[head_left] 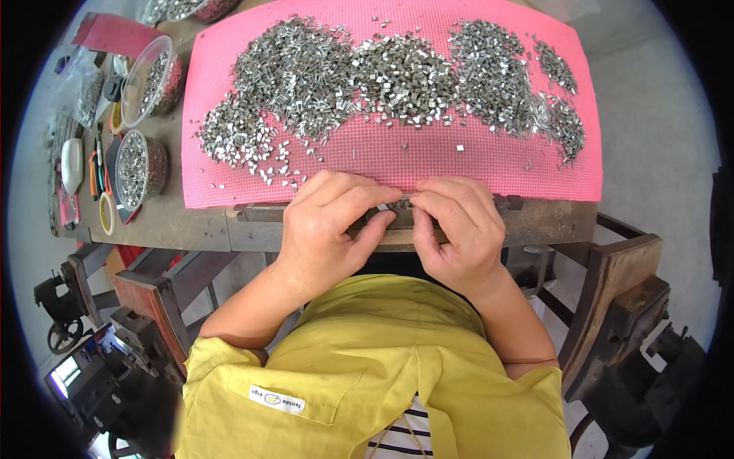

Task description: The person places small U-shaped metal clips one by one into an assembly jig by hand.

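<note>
Both hands meet at the near edge of a pink mesh mat (428, 167), over a dark metal bar (260, 213) along the bench front. My left hand (325, 226) is closed, its thumb and fingertips bent around something dark that I cannot make out. Close beside it, my right hand (459, 229) pinches with thumb and forefinger; what it grips is hidden. Small metal bits (399, 204) show between the fingertips. Beyond lie heaps of small silvery metal pieces: thin pins (294, 73), square blocks (405, 80), and more small pieces (489, 73) to the right.
At left stand a clear tub of metal pieces (138, 170) and a tilted clear tub (151, 80). Near them lie orange-handled tools (95, 172), a tape roll (107, 213) and a white oval object (72, 166). Dark machines (642, 375) flank the bench below.
</note>
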The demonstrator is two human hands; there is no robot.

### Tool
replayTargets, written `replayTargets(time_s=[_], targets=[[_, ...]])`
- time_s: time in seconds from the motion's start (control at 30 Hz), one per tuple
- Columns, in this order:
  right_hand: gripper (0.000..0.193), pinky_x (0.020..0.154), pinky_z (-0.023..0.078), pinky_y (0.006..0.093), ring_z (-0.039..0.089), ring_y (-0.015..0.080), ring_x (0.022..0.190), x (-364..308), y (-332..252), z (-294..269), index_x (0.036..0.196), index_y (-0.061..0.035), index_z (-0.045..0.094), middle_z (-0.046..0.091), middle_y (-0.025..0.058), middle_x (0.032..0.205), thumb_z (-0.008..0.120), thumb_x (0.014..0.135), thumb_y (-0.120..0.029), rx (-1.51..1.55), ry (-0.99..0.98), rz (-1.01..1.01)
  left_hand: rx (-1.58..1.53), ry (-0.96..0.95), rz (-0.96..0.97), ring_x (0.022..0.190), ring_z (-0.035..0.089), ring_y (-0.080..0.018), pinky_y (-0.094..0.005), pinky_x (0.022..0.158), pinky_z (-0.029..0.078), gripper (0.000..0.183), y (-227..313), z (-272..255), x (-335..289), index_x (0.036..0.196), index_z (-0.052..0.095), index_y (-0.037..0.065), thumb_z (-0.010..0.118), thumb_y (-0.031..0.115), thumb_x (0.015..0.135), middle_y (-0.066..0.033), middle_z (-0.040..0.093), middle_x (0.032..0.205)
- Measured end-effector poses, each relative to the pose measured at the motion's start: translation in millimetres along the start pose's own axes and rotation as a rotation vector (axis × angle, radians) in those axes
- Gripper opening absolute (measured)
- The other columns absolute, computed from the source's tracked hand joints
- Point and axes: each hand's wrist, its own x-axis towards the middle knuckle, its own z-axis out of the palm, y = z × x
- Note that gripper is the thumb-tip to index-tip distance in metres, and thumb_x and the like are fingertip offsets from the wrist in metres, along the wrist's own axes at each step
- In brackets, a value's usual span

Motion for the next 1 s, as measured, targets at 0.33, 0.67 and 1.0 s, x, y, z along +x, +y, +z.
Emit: replayTargets(time_s=[0.33, 0.67, 1.0], targets=[[0.024, 0.078, 0.054, 0.0414, 0.068, 0.0323, 0.088, 3, -6, -7, 0.093, -0.0023, 0.070, 0.069, 0.0116, 0.098, 0.076, 0.071, 0.005, -0.046, -0.070, 0.020, -0.061, 0.032, 0.017, 0.083, 0.067, -0.0240, -0.0352, 0.074, 0.052, 0.029, 0, 3, -3, 0.098, 0.077, 0.010, 0.083, 0.001, 0.071, -0.0059, 0.072, 0.093], [0.021, 0.080, 0.052, 0.0395, 0.068, 0.0301, 0.089, 13, -13, -13, 0.093, -0.0033, 0.071, 0.071, 0.0107, 0.096, 0.075, 0.075, 0.005, 0.014, -0.106, 0.064, 0.213, 0.339, -0.104, 0.083, 0.070, -0.0246, -0.0344, 0.074, 0.055, 0.018, -50, -77, -24, 0.093, 0.078, 0.009, 0.082, 0.004, 0.076, -0.0063, 0.074, 0.091], [0.022, 0.084, 0.045, 0.0407, 0.063, 0.0268, 0.092, 47, -38, 26, 0.094, -0.0070, 0.073, 0.070, 0.0039, 0.095, 0.079, 0.074, -0.002, -0.010, -0.185, -0.114, 0.268, 0.226, -0.146, 0.080, 0.068, -0.0211, -0.0323, 0.072, 0.054, 0.020, -65, -91, -38, 0.094, 0.080, 0.008, 0.084, 0.001, 0.075, -0.0058, 0.072, 0.087]])
